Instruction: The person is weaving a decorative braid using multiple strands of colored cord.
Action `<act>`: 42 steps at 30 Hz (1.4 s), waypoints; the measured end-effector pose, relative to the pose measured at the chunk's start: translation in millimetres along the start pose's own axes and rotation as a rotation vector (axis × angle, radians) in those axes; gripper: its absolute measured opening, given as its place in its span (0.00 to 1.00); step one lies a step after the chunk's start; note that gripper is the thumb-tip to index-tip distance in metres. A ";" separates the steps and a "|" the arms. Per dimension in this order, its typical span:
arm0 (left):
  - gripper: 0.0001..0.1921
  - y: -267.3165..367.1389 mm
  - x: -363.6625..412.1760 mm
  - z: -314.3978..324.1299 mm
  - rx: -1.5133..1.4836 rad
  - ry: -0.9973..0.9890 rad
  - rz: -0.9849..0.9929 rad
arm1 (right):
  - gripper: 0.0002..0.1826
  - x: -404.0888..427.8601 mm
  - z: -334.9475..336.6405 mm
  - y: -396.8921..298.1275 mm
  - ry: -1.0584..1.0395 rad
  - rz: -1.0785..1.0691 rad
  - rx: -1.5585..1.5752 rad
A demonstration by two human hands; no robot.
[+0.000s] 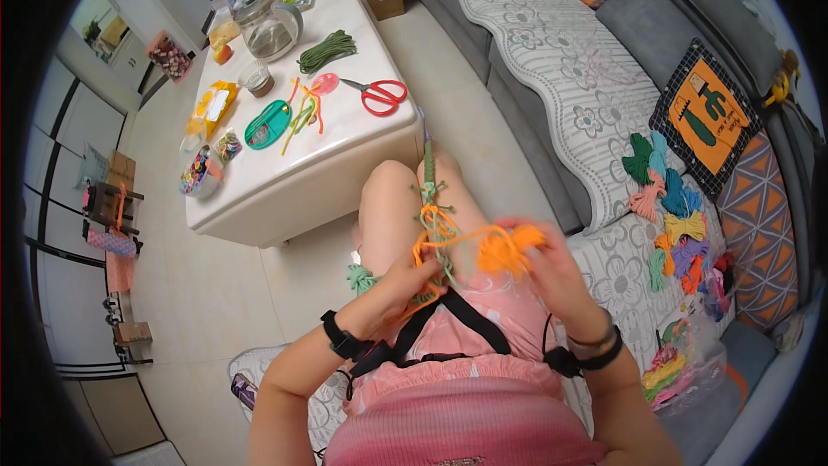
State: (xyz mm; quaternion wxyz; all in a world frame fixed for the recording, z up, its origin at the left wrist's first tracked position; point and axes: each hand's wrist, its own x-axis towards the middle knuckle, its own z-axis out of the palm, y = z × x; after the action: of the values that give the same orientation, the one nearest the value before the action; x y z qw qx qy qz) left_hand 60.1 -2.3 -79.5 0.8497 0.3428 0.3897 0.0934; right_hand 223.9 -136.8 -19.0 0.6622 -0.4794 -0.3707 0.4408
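A strip of knotted green cord (429, 165) runs along my thighs, with orange and pale green strands at its lower part. My left hand (414, 278) pinches these cords over my lap. In my right hand (553, 265), blurred by motion, is a bundle of orange cord (508, 250); an orange strand joins it to the knotted work. Beside my left thigh hangs a bundle of mint green cord (360, 277). Red-handled scissors (383, 97) and a dark green cord hank (327, 52) lie on the white table (310, 168).
The table also bears a glass kettle (266, 32), a green oval case (268, 124), loose cord pieces (303, 113) and a cup of beads (202, 175). To the right, colored yarn bundles (684, 228) and a plastic bag of cords (679, 362) lie on the covered sofa (550, 65).
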 end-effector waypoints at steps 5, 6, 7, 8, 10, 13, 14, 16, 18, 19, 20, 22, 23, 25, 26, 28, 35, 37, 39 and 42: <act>0.14 7.1 -53.7 -15.4 1.069 -0.137 0.346 | 0.11 -71.3 -28.6 -59.1 -0.321 0.238 0.160; 0.14 15.3 -67.5 -10.8 1.060 -0.148 0.339 | 0.11 -77.7 -39.1 -70.4 -0.312 0.249 0.157; 0.14 28.3 -87.9 -2.3 1.218 -0.194 0.311 | 0.09 -81.9 -51.1 -78.5 -0.476 0.329 -0.071; 0.13 34.6 -96.8 0.8 1.377 -0.252 0.283 | 0.08 -87.7 -60.6 -83.8 -0.629 0.407 -0.302; 0.12 29.4 -104.8 -9.4 1.423 -0.241 0.406 | 0.08 -98.7 -71.1 -84.0 -0.593 0.584 -0.339; 0.11 20.1 -103.3 -26.7 1.439 -0.238 0.443 | 0.09 -107.6 -72.5 -73.6 -0.423 0.867 -0.255; 0.10 13.7 -96.1 -35.1 1.385 -0.288 0.556 | 0.09 -105.1 -70.5 -67.8 -0.404 0.789 -0.469; 0.15 9.9 -89.3 -39.5 1.247 -0.346 0.604 | 0.12 -105.6 -77.0 -41.4 -0.380 0.483 -0.862; 0.16 4.1 -83.7 -37.4 1.273 -0.047 0.725 | 0.13 -90.8 -73.0 -31.6 -0.347 0.425 -1.030; 0.17 0.6 -78.2 -39.0 1.278 0.253 0.841 | 0.14 -77.0 -66.2 -26.7 -0.308 0.363 -1.200; 0.19 -1.6 -73.1 -51.3 1.168 0.287 0.795 | 0.14 -61.4 -55.1 -17.4 -0.210 0.278 -1.098; 0.19 -8.0 -71.3 -57.7 1.220 0.239 0.797 | 0.15 -37.2 -32.8 5.2 -0.104 0.201 -0.996; 0.18 -8.7 -74.0 -58.1 1.272 0.192 0.802 | 0.15 -28.3 -23.1 14.7 -0.209 0.142 -1.023; 0.18 -8.2 -84.5 -46.9 1.483 0.202 0.850 | 0.15 -24.8 -17.9 21.7 -0.315 0.083 -1.042; 0.18 -8.7 -86.0 -44.4 1.553 0.162 0.906 | 0.16 -25.8 -18.9 20.9 -0.362 0.153 -1.049; 0.19 -11.2 -88.3 -40.1 1.635 0.114 0.979 | 0.17 -31.6 -26.2 15.6 -0.429 0.227 -1.055; 0.10 -20.4 -70.5 -30.2 1.520 -0.266 0.752 | 0.12 -90.9 -55.0 -2.3 -0.080 0.505 -0.964; 0.08 -13.6 -78.8 -14.1 1.347 -0.358 0.821 | 0.13 -73.4 -32.1 2.0 -0.194 -0.101 -1.032; 0.09 -2.7 -87.2 -1.8 1.301 -0.382 0.844 | 0.14 -53.7 -3.3 18.9 -0.321 -0.151 -0.991; 0.09 18.6 -107.4 8.4 1.372 -0.401 0.879 | 0.14 -29.2 22.2 30.5 -0.640 -0.084 -1.030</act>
State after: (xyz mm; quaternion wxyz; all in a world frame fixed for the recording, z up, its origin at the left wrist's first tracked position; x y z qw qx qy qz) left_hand -4.7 -38.4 0.8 0.3921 0.9144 0.0325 0.0955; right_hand 186.9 -152.8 -44.4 0.2174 -0.5668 -0.7356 0.3004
